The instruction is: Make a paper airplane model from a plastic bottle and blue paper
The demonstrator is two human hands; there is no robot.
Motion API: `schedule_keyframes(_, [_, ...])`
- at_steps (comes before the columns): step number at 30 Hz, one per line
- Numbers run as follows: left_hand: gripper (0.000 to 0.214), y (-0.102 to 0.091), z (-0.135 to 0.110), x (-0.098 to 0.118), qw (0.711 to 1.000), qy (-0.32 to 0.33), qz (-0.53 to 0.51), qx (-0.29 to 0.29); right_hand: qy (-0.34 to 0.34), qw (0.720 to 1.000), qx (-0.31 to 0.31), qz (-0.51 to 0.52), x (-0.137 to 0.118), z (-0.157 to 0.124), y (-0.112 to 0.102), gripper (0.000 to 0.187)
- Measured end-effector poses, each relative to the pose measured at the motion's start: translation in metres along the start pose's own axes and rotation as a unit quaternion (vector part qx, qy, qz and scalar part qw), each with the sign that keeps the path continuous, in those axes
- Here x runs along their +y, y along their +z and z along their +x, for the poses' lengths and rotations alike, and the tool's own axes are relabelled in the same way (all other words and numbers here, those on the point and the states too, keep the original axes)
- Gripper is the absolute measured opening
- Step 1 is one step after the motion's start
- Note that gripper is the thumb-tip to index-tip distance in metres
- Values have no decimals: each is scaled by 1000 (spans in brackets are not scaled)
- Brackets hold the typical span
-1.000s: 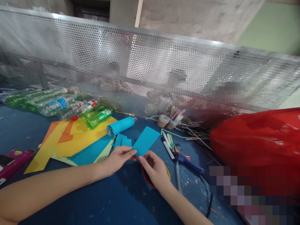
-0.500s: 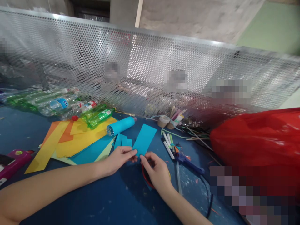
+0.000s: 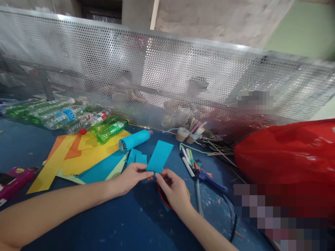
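Observation:
A blue paper rectangle (image 3: 160,155) is raised over the table, tilted to the right. My left hand (image 3: 134,177) pinches its lower left corner between thumb and fingers. The fingers of my right hand (image 3: 174,188) are closed on its lower right corner. Under my right hand lies a roll of tape (image 3: 163,198), mostly hidden by the palm. Smaller blue paper pieces (image 3: 141,159) rest just beyond my left hand. Behind them a plastic bottle wrapped in blue paper (image 3: 134,140) lies on its side.
Yellow paper sheets (image 3: 99,155) and plastic bottles (image 3: 68,115) cover the left. A magenta device (image 3: 17,181) sits at the left edge. To the right are markers (image 3: 187,160), a blue-handled tool (image 3: 213,181) and a red bag (image 3: 288,153). A perforated metal panel (image 3: 167,69) stands behind.
The blue paper has dipped slightly lower and to the left in my fingers. Both hands keep their hold, and the things on the table stay put.

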State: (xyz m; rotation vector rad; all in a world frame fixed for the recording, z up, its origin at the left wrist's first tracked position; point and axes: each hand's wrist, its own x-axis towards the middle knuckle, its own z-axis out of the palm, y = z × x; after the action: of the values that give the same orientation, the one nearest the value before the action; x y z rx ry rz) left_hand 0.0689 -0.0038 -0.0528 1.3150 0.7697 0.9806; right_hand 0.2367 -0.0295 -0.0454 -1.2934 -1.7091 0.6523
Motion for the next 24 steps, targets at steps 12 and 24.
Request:
schedule_keyframes(12, [21, 3, -1, 6, 1000, -14, 9, 12, -6, 999, -48, 16, 2, -1, 1, 22])
schedule_keyframes(24, [20, 3, -1, 10, 997, -37, 31, 54, 39, 998, -38, 33, 7, 4, 2, 22])
